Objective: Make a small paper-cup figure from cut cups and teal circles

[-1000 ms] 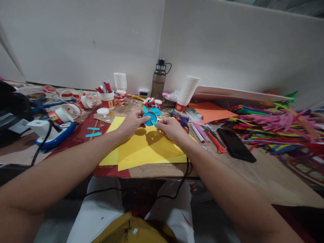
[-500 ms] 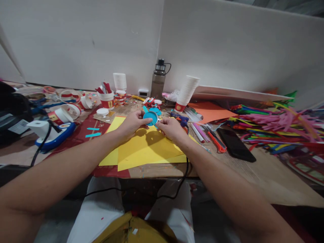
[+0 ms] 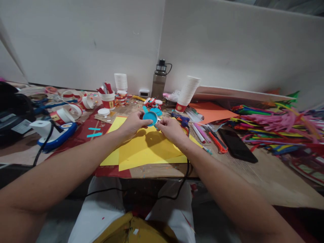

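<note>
A shallow round blue paper disc with a raised rim [image 3: 149, 117] is held up over the yellow paper sheets [image 3: 141, 152]. One short blue strip sticks out at its upper left and another at its lower right. My left hand [image 3: 133, 125] grips the disc's left side, its thumb against the lower face. Closed in a pinch, my right hand [image 3: 169, 127] holds the lower-right strip beside the rim. More blue paper discs [image 3: 155, 110] lie just behind. Two loose blue strips [image 3: 94, 132] rest on the red surface to the left.
A glue gun [image 3: 180, 118], markers [image 3: 198, 132], an orange cutter [image 3: 219, 143] and a phone [image 3: 238, 145] lie to the right. Behind stand a bottle [image 3: 159, 82] and stacked paper cups [image 3: 188, 92]. Pipe cleaners [image 3: 275, 125] heap far right; a blue-white power strip [image 3: 58, 136] sits left.
The view has shifted very slightly. Both hands keep the same hold on the blue disc and its strip.
</note>
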`<state>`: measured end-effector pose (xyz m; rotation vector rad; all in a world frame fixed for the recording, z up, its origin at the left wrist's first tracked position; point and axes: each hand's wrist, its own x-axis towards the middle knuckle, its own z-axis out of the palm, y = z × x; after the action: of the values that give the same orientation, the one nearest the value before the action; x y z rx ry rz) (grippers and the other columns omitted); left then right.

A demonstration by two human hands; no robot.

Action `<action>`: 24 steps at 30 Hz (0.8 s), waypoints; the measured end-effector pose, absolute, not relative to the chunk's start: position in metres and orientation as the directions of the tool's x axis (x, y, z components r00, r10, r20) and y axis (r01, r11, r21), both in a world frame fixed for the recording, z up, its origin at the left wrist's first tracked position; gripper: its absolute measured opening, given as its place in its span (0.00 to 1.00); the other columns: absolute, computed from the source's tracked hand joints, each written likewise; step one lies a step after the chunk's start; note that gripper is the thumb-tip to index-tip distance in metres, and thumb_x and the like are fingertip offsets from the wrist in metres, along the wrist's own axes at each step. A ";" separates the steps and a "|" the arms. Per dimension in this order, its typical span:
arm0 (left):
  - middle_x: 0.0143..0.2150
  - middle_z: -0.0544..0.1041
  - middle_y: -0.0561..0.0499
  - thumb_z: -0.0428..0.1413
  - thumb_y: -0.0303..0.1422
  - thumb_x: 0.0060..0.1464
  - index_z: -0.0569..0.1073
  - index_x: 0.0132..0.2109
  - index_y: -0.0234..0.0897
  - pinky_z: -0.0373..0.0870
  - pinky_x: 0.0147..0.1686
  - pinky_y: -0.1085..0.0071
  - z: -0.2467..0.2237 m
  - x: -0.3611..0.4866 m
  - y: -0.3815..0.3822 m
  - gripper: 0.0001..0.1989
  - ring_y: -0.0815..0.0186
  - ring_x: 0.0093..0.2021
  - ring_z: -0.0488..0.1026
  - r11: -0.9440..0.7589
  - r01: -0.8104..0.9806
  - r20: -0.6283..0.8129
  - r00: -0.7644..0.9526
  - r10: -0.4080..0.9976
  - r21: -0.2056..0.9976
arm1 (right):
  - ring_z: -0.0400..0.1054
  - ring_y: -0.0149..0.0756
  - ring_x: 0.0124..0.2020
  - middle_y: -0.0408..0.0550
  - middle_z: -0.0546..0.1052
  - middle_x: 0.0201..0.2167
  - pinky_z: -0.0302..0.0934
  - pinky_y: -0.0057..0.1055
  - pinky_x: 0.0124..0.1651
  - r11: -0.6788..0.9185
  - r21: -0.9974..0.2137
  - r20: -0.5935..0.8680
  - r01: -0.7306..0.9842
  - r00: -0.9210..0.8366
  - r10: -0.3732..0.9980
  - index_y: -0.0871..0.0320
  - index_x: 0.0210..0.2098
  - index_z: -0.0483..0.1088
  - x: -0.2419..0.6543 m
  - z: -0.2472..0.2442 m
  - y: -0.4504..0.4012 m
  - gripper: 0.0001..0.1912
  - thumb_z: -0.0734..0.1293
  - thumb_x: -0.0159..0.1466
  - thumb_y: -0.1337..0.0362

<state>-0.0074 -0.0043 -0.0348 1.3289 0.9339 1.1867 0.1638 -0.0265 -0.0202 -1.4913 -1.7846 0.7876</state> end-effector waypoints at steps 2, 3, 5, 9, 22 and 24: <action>0.32 0.74 0.51 0.68 0.34 0.35 0.71 0.36 0.33 0.65 0.29 0.72 -0.034 -0.007 -0.003 0.20 0.70 0.30 0.69 -0.098 -0.110 0.117 0.177 0.977 0.989 | 0.56 0.26 0.19 0.39 0.65 0.17 0.48 0.25 0.24 0.178 -0.823 0.124 0.540 -0.135 0.983 0.59 0.23 0.67 0.164 -0.022 -0.025 0.13 0.65 0.57 0.57; 0.32 0.74 0.51 0.69 0.34 0.34 0.71 0.35 0.33 0.65 0.29 0.72 -0.034 -0.007 -0.003 0.20 0.70 0.30 0.69 -0.083 -0.124 0.103 0.166 0.981 0.989 | 0.56 0.25 0.19 0.39 0.66 0.18 0.48 0.25 0.24 0.177 -0.846 0.123 0.503 -0.139 0.983 0.59 0.24 0.66 0.164 -0.023 -0.023 0.14 0.64 0.58 0.55; 0.33 0.75 0.50 0.69 0.33 0.33 0.71 0.35 0.33 0.65 0.29 0.73 -0.034 -0.008 -0.001 0.21 0.70 0.30 0.69 -0.052 -0.161 0.077 0.155 0.985 0.986 | 0.57 0.25 0.20 0.40 0.67 0.20 0.50 0.24 0.23 0.147 -0.902 0.098 0.405 -0.139 0.985 0.59 0.26 0.67 0.164 -0.026 -0.019 0.17 0.63 0.60 0.51; 0.34 0.75 0.51 0.69 0.32 0.33 0.71 0.36 0.33 0.66 0.29 0.74 -0.035 -0.010 0.003 0.21 0.71 0.31 0.70 0.006 -0.230 0.033 0.164 0.986 0.973 | 0.59 0.24 0.20 0.43 0.70 0.26 0.52 0.24 0.23 0.062 -0.960 0.029 0.273 -0.121 0.992 0.59 0.32 0.69 0.165 -0.028 -0.014 0.18 0.62 0.61 0.50; 0.33 0.75 0.50 0.69 0.30 0.33 0.72 0.36 0.32 0.66 0.29 0.74 -0.033 -0.006 -0.002 0.20 0.72 0.30 0.70 0.056 -0.270 0.007 0.229 0.973 0.961 | 0.53 0.25 0.19 0.38 0.63 0.16 0.44 0.26 0.23 0.164 -0.861 0.086 0.482 -0.180 0.980 0.58 0.22 0.65 0.163 -0.024 -0.024 0.15 0.65 0.56 0.54; 0.33 0.75 0.50 0.68 0.29 0.34 0.72 0.36 0.32 0.67 0.29 0.74 -0.032 -0.005 -0.003 0.19 0.72 0.30 0.70 0.058 -0.276 0.008 0.233 0.972 0.960 | 0.52 0.25 0.19 0.37 0.62 0.15 0.44 0.26 0.23 0.159 -0.860 0.082 0.486 -0.175 0.981 0.58 0.22 0.65 0.163 -0.023 -0.023 0.15 0.65 0.56 0.54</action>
<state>-0.0054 -0.0027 -0.0323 1.0839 0.8448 1.1409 0.1628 -0.0235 -0.0235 -1.4038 -1.7587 0.9283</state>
